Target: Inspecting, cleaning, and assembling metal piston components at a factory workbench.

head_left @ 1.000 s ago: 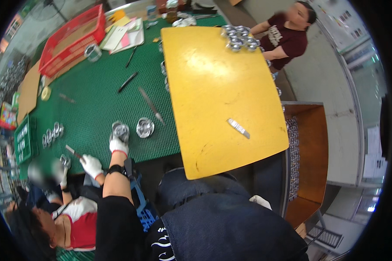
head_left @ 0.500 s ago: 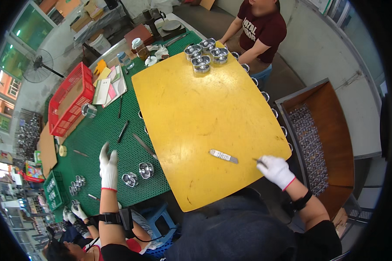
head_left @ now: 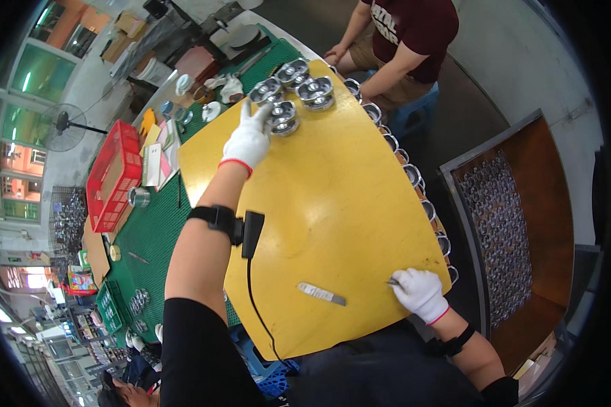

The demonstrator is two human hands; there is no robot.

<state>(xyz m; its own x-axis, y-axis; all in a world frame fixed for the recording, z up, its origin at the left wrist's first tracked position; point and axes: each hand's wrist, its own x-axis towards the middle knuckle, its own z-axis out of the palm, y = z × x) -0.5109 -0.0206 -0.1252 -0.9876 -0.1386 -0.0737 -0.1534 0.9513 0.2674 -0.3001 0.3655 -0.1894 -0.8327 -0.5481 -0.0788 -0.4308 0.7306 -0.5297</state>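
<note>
My left hand (head_left: 246, 140), in a white knit glove, stretches toward the far left of the yellow board (head_left: 326, 197). Its fingers are apart beside a stack of shiny metal parts like pistons (head_left: 284, 121); whether they touch is unclear. More such stacks stand close behind, including one at the right (head_left: 316, 93). My right hand (head_left: 419, 293), gloved too, is closed around a small thin tool (head_left: 392, 281) near the board's near right corner. Only its dark tip shows. A flat metal blade with a pale wrapped handle (head_left: 321, 294) lies left of that hand.
Metal parts line the board's right edge (head_left: 412, 175). A deep bin (head_left: 495, 237) of similar parts stands further right. Beyond the board sits a co-worker (head_left: 414, 34). Left, a green-matted table (head_left: 156, 237) holds a red crate (head_left: 115, 180), papers and jars.
My left hand has swung from over the green mat up and right to the metal parts at the board's far end. My right hand keeps its tool near the same corner. The view has shifted.
</note>
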